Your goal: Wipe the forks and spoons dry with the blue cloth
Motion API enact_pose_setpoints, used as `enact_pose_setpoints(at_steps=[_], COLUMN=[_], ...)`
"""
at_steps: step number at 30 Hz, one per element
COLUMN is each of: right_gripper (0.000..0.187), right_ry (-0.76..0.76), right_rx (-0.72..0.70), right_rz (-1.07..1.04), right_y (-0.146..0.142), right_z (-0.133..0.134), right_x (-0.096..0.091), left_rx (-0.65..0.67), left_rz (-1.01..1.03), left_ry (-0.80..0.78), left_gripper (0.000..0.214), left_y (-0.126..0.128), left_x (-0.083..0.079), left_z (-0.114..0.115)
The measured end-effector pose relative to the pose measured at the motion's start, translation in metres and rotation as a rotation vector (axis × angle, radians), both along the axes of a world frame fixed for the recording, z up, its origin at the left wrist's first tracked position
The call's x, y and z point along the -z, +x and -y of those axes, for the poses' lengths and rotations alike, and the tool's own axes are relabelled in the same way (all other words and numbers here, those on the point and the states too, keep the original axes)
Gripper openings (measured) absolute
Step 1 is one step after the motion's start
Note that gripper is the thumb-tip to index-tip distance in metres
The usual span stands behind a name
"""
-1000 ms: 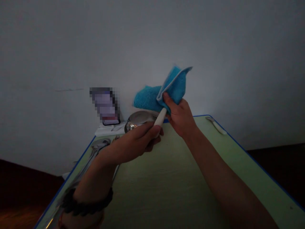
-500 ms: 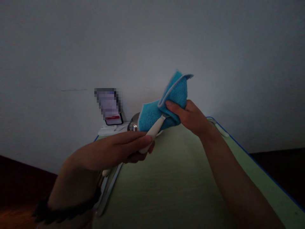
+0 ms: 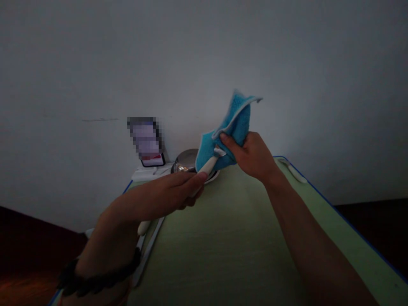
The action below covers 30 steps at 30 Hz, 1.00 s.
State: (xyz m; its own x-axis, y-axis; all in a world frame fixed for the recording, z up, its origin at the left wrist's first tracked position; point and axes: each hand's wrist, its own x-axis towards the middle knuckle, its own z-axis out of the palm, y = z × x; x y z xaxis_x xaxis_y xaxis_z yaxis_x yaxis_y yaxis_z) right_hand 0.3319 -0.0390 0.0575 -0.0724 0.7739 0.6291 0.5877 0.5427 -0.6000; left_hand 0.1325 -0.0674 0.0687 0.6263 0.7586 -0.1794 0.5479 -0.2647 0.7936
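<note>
My left hand [image 3: 174,191] is closed around the pale handle of a white-handled utensil [image 3: 208,165], which slants up to the right. A short piece of its metal neck shows, but its head is hidden in the cloth, so I cannot tell its kind. A blue cloth [image 3: 237,121] with a light edge is gripped by my right hand [image 3: 251,155], thumb on top, folded around the utensil's metal end. One corner of the cloth sticks up and another hangs to the left. Behind the hands, a shiny metal bowl-like vessel [image 3: 186,160] is partly covered.
A phone [image 3: 148,144] leans against the wall at the back left, above a white object [image 3: 145,174]. Another white-handled utensil [image 3: 296,173] lies at the table's far right corner. Under my left forearm are a pale handle [image 3: 144,228] and a long grey strip [image 3: 149,253] on the green table [image 3: 223,246].
My left hand has moved slightly right and up with the utensil. More of the metal neck shows, and the cloth's left part has drawn in, uncovering more of the metal vessel.
</note>
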Motion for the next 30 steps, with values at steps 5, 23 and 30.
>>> enact_pose_setpoints(at_steps=[5, 23, 30], right_gripper=[0.049, 0.039, 0.050], right_ry=[0.039, -0.230, -0.084], right_rx=[0.100, -0.207, -0.015], right_rz=[0.040, 0.038, -0.144], right_y=[-0.004, 0.016, -0.002], right_z=[-0.002, -0.006, -0.001], right_x=[0.005, 0.006, 0.007], left_rx=[0.017, -0.048, -0.080], left_rz=[-0.015, 0.115, 0.371], left_ry=[-0.119, 0.059, -0.194], left_gripper=[0.042, 0.032, 0.036], left_y=[0.000, 0.018, 0.023], left_x=[0.001, 0.011, 0.006], left_z=[0.001, -0.012, -0.007])
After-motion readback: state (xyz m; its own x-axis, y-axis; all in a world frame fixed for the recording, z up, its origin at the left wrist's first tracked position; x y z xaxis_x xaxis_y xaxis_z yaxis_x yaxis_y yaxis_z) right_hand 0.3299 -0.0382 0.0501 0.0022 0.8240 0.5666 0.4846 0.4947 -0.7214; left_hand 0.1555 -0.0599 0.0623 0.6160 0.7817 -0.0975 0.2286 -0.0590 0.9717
